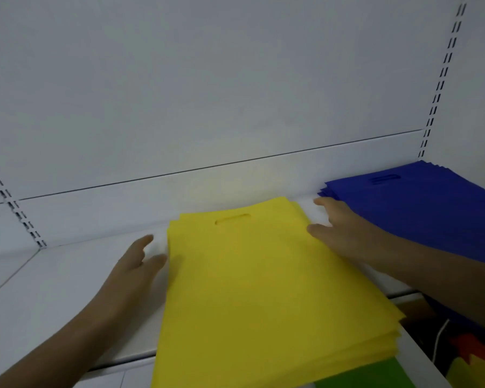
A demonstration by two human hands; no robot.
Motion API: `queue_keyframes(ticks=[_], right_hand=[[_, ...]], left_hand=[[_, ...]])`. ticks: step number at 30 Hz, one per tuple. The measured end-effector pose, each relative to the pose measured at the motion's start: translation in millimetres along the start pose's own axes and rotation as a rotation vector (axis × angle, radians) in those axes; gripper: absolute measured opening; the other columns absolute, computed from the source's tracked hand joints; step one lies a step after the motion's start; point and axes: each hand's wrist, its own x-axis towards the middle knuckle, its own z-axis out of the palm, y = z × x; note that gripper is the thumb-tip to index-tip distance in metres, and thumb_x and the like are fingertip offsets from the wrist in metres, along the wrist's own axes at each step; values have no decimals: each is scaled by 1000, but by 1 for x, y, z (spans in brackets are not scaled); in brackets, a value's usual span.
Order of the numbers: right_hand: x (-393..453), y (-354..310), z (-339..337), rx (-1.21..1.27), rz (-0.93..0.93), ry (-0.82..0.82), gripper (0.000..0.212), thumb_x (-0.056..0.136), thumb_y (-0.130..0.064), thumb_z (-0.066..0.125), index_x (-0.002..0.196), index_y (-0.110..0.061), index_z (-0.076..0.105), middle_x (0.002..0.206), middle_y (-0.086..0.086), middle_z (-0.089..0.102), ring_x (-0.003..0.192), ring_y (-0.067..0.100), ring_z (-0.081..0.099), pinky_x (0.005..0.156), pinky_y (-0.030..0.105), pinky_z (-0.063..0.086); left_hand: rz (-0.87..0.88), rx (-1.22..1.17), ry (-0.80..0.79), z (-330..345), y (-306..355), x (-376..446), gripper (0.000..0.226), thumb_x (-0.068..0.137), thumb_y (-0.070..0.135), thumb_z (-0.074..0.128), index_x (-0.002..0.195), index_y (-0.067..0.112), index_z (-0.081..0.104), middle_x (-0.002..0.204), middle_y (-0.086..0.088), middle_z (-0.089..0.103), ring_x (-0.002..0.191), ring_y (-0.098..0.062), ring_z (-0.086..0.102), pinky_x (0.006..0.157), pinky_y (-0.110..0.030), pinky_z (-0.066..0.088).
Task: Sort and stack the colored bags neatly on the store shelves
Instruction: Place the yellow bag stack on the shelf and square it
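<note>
A stack of yellow bags (252,281) lies flat on the white shelf (53,298), its near end hanging over the front edge. A cut-out handle shows near its far end. My left hand (136,266) lies with straight fingers against the stack's left edge. On the other side, my right hand (339,228) touches the stack's right edge with fingers extended. A stack of blue bags (420,203) lies to the right, under my right forearm.
The shelf's white back panel (207,93) rises behind the bags, with slotted uprights at left (17,211) and right (443,77). Below the shelf edge, green (370,376) and multicoloured items (471,357) show at the bottom right.
</note>
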Motion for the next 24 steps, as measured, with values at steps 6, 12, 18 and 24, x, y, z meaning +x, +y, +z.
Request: queue_keyframes(ticks=[6,12,18,24], right_hand=[[-18,-20,21,205,-67,-69,53,94,-33,52,142,-35,32,138,-10,41,99,2,49,82,23,42],[-47,-10,3,303,40,-37,42,95,-29,48,134,-39,37,120,-11,50,85,2,54,71,19,47],[-45,-14,14,-115,-307,-105,41,91,-41,54,130,-45,42,148,-25,21,135,4,21,107,26,25],[-36,-1,12,337,-45,-52,46,92,-32,53,134,-44,41,128,-17,45,105,0,49,88,26,45]], left_hand=[[76,-9,-220,36,15,-13,62,96,28,52,149,34,21,149,16,23,142,-9,20,112,-31,24],[-61,-259,-65,22,16,-7,45,98,21,48,139,35,41,146,13,38,113,-3,43,85,-24,37],[13,-49,-164,33,9,4,46,95,21,54,133,45,43,132,23,38,124,-3,36,103,-31,32],[-53,-166,-119,28,-2,8,43,93,27,54,131,45,47,131,21,45,123,-9,43,104,-37,35]])
